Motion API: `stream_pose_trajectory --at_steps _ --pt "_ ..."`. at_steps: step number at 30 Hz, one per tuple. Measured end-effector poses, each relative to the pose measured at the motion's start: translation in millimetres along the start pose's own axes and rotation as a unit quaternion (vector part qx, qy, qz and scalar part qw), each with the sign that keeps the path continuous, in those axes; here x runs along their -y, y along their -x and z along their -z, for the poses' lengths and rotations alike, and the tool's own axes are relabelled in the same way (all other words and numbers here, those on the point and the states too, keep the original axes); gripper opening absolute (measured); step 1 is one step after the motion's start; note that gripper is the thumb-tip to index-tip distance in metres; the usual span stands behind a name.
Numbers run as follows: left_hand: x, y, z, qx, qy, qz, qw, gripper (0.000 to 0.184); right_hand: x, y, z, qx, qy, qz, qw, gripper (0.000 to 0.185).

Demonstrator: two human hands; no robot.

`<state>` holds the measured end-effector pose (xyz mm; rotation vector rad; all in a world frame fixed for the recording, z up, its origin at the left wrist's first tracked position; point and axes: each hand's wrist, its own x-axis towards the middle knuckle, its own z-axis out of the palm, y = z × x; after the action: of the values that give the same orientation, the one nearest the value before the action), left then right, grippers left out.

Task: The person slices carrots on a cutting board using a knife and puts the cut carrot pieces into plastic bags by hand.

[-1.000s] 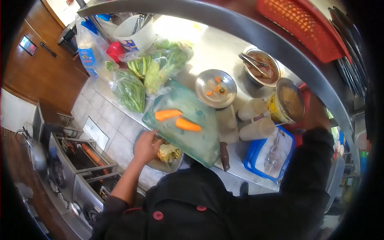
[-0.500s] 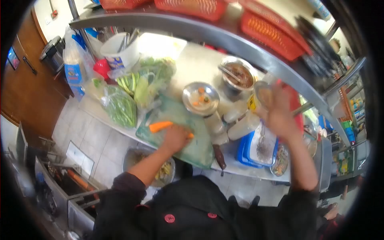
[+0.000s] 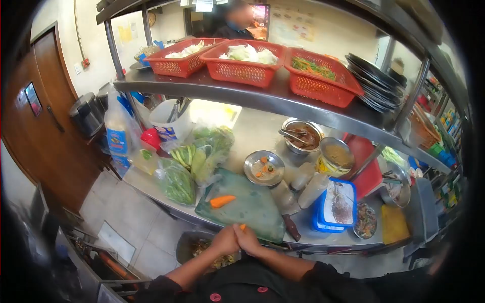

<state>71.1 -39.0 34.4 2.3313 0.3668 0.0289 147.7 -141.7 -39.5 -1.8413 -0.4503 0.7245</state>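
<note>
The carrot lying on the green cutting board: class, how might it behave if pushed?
The carrot is probably stiff, since it holds a straight, solid shape. Its rounded, tapered form suggests it might roll in a curve across the flat cutting board.

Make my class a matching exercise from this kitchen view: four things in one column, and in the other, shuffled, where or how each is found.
Column 1
1. Dark plates
2. Knife
3. Left hand and right hand
4. Unheld whole carrot

Column 2
A. Lying on the green cutting board
B. Together, an orange piece showing between them
C. Stacked on the raised shelf
D. Beside the board, its brown handle towards the person

Pairs: 1-C, 2-D, 3-B, 4-A
</note>
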Motion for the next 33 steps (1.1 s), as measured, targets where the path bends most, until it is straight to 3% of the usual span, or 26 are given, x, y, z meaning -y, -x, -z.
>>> stream_pose_trajectory --at_steps 2,4,6,7,8,9,10,11,13,14,16,17,18,20,24,26,28,30,33 --pt "9 20 15 0.068 0.060 0.008 0.996 0.027 12 5 -16 0.039 0.013 -0.011 0.999 0.053" --pt "28 41 13 0.040 0.062 0.009 0.997 0.033 21 10 -26 0.032 -0.004 -0.012 0.999 0.053" --pt "41 58 19 0.027 0.025 0.003 0.999 0.047 28 7 -27 0.073 0.062 -0.029 0.995 0.039" --pt "41 66 26 0.028 0.023 0.002 0.999 0.047 -6 -15 -28 0.049 0.213 0.123 0.968 0.031" --pt "38 78 35 0.068 0.035 0.002 0.997 0.053 -45 -38 -23 0.022 0.357 0.268 0.894 0.024" --pt "36 85 41 0.108 0.045 0.001 0.993 0.059 -32 -50 -3 -0.010 0.329 0.176 0.928 0.016" --pt "38 89 41 0.107 0.043 -0.003 0.993 0.059 -38 -61 17 -0.112 0.342 0.276 0.891 0.018" --pt "41 93 39 0.106 0.056 0.073 0.990 0.062 -3 -43 45 -0.127 0.202 0.175 0.955 0.021" --pt "26 94 46 0.105 0.077 0.201 0.971 0.060 11 -26 93 -0.108 0.397 0.177 0.894 0.023" --pt "40 88 37 0.108 0.076 0.198 0.971 0.060 9 -15 106 -0.111 0.397 0.174 0.895 0.023" --pt "79 68 11 0.027 0.087 0.097 0.991 0.056 1 4 126 -0.118 0.495 0.120 0.852 0.029" --pt "59 57 17 -0.002 0.076 0.043 0.996 0.051 -9 -1 130 -0.043 0.537 0.081 0.839 0.037" --pt "49 43 18 -0.001 0.077 0.040 0.996 0.051 -20 1 131 -0.045 0.538 0.079 0.838 0.037" --pt "38 16 14 0.008 -0.001 0.021 1.000 0.049 -24 8 129 -0.113 0.527 0.140 0.830 0.043" --pt "34 -32 -7 -0.030 -0.119 -0.022 0.992 0.046 -20 14 142 -0.167 0.529 0.078 0.829 0.044" --pt "41 -49 -29 -0.112 -0.160 -0.044 0.980 0.047 -27 11 153 -0.125 0.451 0.001 0.884 0.045" --pt "44 -60 -39 -0.100 -0.170 -0.059 0.979 0.048 -34 1 161 -0.080 0.459 -0.012 0.885 0.042" --pt "47 -62 -52 -0.123 -0.163 -0.038 0.978 0.051 -5 16 162 -0.117 0.396 -0.049 0.909 0.045" --pt "37 -49 -47 -0.088 -0.118 0.011 0.989 0.052 6 51 168 -0.076 0.321 -0.073 0.941 0.048"
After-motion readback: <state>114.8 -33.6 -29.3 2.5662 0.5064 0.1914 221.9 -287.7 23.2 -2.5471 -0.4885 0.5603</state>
